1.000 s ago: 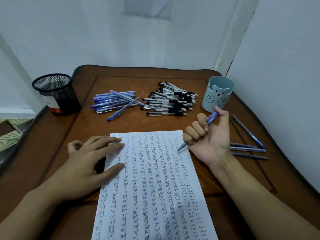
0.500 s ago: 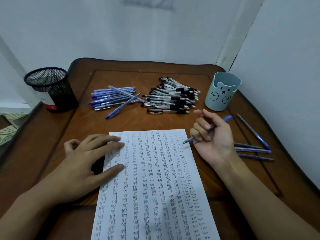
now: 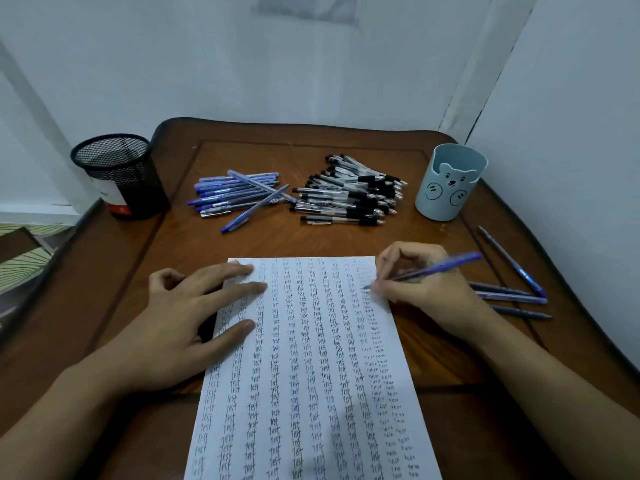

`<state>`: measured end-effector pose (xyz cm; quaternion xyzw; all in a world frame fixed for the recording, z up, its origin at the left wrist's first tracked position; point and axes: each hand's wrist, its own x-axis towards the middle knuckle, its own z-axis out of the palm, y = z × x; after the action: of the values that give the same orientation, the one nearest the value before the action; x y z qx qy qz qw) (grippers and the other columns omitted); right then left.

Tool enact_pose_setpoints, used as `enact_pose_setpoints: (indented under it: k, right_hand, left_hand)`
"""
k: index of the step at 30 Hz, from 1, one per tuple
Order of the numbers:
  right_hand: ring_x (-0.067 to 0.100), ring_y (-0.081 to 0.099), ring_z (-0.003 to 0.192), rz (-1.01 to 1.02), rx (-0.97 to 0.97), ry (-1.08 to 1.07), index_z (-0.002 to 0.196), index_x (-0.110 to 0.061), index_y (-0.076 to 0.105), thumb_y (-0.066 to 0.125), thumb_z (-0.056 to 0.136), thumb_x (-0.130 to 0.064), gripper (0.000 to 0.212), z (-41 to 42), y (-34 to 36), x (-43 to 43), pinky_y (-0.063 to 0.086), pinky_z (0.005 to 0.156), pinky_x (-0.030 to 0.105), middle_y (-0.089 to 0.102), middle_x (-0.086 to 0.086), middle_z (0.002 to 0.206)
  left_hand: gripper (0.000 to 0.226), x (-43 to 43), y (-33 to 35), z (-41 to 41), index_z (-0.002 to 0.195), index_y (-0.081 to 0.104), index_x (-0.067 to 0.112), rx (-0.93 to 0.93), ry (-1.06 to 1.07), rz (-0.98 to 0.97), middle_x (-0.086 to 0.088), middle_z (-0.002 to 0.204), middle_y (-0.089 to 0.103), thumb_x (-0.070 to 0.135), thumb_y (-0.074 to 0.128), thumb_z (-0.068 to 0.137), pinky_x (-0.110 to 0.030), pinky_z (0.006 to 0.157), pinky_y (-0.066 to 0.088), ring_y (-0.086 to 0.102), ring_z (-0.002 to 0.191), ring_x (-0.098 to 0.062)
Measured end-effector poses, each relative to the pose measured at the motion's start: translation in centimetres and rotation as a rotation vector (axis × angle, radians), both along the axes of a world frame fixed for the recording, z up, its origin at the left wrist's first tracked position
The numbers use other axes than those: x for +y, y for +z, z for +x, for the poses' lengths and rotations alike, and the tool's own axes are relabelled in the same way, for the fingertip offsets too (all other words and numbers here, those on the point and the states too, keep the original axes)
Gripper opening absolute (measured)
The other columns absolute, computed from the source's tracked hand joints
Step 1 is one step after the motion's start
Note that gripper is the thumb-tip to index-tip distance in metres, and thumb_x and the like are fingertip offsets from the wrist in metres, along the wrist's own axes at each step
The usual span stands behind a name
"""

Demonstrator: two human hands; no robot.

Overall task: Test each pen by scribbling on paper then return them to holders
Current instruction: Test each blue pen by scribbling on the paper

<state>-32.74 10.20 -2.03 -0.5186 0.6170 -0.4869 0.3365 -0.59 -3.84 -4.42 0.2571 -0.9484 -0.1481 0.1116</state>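
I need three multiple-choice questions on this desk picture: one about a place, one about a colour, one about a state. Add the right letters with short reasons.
1. Where does the light blue bear-face plastic cup stand on the brown wooden table?
A. far right corner
B. far left corner
C. near edge, in the middle

2. What colour is the plastic pen in the right hand?
A. red
B. blue
C. green

3. How is the left hand?
A. gripping a pen
B. lifted in the air
C. flat on the white written paper sheet

Answers: 1 A, it stands at the far end by the right wall; 2 B, its barrel is blue; 3 C, its straight fingers press the sheet's left edge.
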Motion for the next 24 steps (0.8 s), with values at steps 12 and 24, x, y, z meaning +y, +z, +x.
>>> enact_pose_setpoints:
  k: [12, 24]
  right_hand:
    - [0.031, 0.065, 0.069, 0.026, 0.164, 0.071, 0.075, -0.001, 0.064, 0.078, 0.075, 0.012, 0.019, -0.67, -0.21, -0.42, 0.053, 0.061, 0.039, 0.067, 0.012, 0.079]
    - [0.013, 0.059, 0.054, 0.059, 0.147, 0.029, 0.065, -0.004, 0.06, 0.081, 0.075, 0.011, 0.027, -0.8, -0.63, -0.74, 0.045, 0.05, 0.022, 0.068, 0.018, 0.075]
  left_hand:
    - [0.052, -0.15, -0.12, -0.05, 0.143, 0.039, 0.06, 0.016, 0.006, -0.006, 0.033, 0.155, 0.029, 0.074, 0.035, 0.094, -0.041, 0.107, 0.014, 0.023, 0.146, 0.007]
    - [0.054, -0.14, -0.1, -0.02, 0.144, 0.037, 0.06, 0.004, 0.003, 0.006, 0.033, 0.156, 0.028, 0.076, 0.034, 0.093, -0.043, 0.108, 0.016, 0.021, 0.147, 0.007]
